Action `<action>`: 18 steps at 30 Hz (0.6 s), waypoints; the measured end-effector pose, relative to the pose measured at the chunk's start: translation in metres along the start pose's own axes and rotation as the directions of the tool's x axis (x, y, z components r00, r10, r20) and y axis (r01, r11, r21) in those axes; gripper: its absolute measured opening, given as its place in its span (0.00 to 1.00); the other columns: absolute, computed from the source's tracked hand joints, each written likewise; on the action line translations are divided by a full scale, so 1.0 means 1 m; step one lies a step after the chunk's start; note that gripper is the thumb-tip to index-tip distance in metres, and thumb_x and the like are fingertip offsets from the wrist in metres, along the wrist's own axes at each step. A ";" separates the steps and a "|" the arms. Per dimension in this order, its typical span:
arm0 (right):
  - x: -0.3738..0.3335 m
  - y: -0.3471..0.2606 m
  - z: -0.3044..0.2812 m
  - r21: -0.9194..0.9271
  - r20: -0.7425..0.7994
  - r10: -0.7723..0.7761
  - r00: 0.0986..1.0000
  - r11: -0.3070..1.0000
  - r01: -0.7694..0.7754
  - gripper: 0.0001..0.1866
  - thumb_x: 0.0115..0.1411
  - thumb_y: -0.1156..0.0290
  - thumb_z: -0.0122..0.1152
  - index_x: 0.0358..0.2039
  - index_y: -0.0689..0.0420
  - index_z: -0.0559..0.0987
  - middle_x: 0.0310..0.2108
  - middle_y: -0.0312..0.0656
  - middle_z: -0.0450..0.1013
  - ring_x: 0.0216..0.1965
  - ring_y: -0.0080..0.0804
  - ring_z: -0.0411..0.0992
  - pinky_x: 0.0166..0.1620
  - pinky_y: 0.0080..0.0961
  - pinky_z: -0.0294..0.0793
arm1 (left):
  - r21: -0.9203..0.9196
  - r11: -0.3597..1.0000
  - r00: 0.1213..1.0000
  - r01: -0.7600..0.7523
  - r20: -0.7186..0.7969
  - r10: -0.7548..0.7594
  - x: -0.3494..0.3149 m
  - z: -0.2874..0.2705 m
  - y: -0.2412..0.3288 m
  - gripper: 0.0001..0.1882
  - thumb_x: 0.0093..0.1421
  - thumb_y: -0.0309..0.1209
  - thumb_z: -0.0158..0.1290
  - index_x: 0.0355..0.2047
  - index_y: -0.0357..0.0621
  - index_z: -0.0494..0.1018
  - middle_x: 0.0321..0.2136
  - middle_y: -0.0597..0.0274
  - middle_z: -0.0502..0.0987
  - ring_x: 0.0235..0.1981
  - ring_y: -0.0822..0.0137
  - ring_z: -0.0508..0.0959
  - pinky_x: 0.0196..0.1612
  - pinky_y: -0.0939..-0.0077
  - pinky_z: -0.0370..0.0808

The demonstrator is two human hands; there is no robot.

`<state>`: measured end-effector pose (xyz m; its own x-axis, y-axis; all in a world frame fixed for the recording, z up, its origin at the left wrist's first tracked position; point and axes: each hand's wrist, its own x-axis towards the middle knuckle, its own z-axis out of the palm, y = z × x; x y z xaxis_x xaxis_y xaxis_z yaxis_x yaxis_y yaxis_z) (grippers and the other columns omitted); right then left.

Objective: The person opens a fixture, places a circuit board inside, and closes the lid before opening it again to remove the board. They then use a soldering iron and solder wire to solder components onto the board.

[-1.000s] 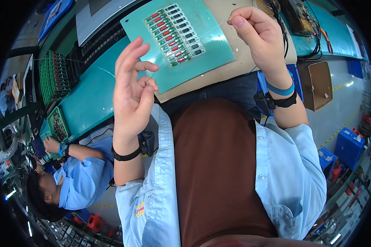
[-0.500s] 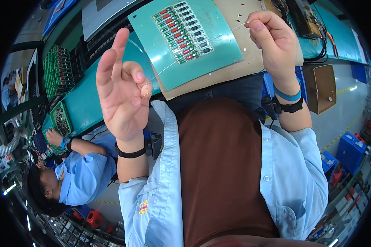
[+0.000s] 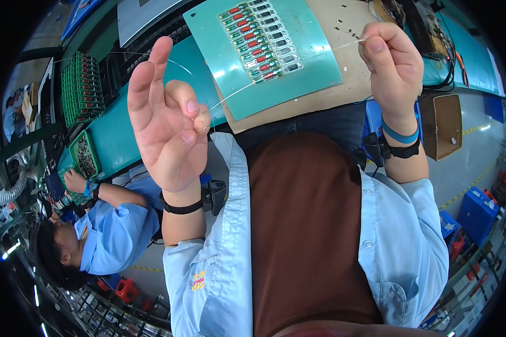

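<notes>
A thin silvery wire (image 3: 230, 96) stretches across a flat teal plate (image 3: 289, 104) between my two hands. My left hand (image 3: 171, 123), left of the plate, pinches the wire between thumb and bent fingers, two other fingers raised. Beyond the plate's right edge, my right hand (image 3: 398, 70) is closed, pinching the wire at thumb and forefinger. In the plate sits a column of several small circuit boards (image 3: 257, 42) with red and green parts and dark rectangles on their right. A loose length of wire (image 3: 177, 64) arcs behind my left fingers.
Brown cardboard (image 3: 348, 84) lies under the plate, with small dark bits on it. Left stand a green rack of boards (image 3: 83, 90) and a green tray of small parts (image 3: 84, 157). A co-worker (image 3: 118, 230) works at lower left. An open carton (image 3: 441, 126) is at right.
My hands have moved slightly farther apart, the right one to the right, with the wire still between them. The plate sits a little farther right in view. More loose wire shows behind my left hand.
</notes>
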<state>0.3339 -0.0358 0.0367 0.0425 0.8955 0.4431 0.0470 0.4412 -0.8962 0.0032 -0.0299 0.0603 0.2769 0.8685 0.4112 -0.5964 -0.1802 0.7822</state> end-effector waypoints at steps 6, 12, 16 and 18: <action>-0.004 -0.002 -0.006 -0.011 0.094 -0.043 0.995 0.999 0.044 0.08 0.72 0.71 0.57 0.41 0.64 0.78 0.29 0.32 0.71 0.28 0.16 0.63 0.32 0.15 0.61 | 0.059 0.997 0.998 -0.053 -0.029 0.055 -0.003 -0.002 0.005 0.49 0.51 0.10 0.50 0.74 0.45 0.53 0.74 0.42 0.49 0.35 0.75 0.67 0.33 0.89 0.70; -0.003 -0.018 0.000 -0.283 0.283 -0.053 0.958 0.949 0.136 0.06 0.67 0.75 0.60 0.35 0.65 0.79 0.28 0.37 0.74 0.25 0.19 0.63 0.29 0.20 0.59 | -0.010 0.993 0.993 -0.116 0.018 0.116 -0.002 -0.013 0.012 0.47 0.52 0.09 0.46 0.73 0.52 0.57 0.74 0.49 0.51 0.38 0.73 0.67 0.33 0.87 0.66; -0.001 -0.016 0.002 -0.277 0.410 0.042 0.911 0.958 0.080 0.02 0.60 0.79 0.61 0.31 0.64 0.80 0.21 0.38 0.72 0.21 0.24 0.65 0.27 0.24 0.59 | -0.049 0.989 0.990 -0.137 0.014 0.138 0.000 -0.015 0.020 0.47 0.52 0.09 0.45 0.73 0.52 0.57 0.73 0.51 0.53 0.39 0.72 0.67 0.34 0.87 0.66; -0.002 -0.014 0.007 -0.270 0.448 0.020 0.894 0.956 0.113 0.01 0.59 0.80 0.62 0.30 0.63 0.80 0.20 0.38 0.72 0.20 0.27 0.65 0.26 0.25 0.60 | -0.056 0.987 0.988 -0.152 0.011 0.153 0.001 -0.014 0.021 0.47 0.53 0.09 0.45 0.73 0.52 0.57 0.73 0.52 0.54 0.39 0.72 0.67 0.34 0.87 0.66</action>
<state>0.3267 -0.0433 0.0480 -0.4078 0.8359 0.3674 0.3191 0.5075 -0.8004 -0.0200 -0.0266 0.0705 0.1910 0.8253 0.5314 -0.6730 -0.2840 0.6830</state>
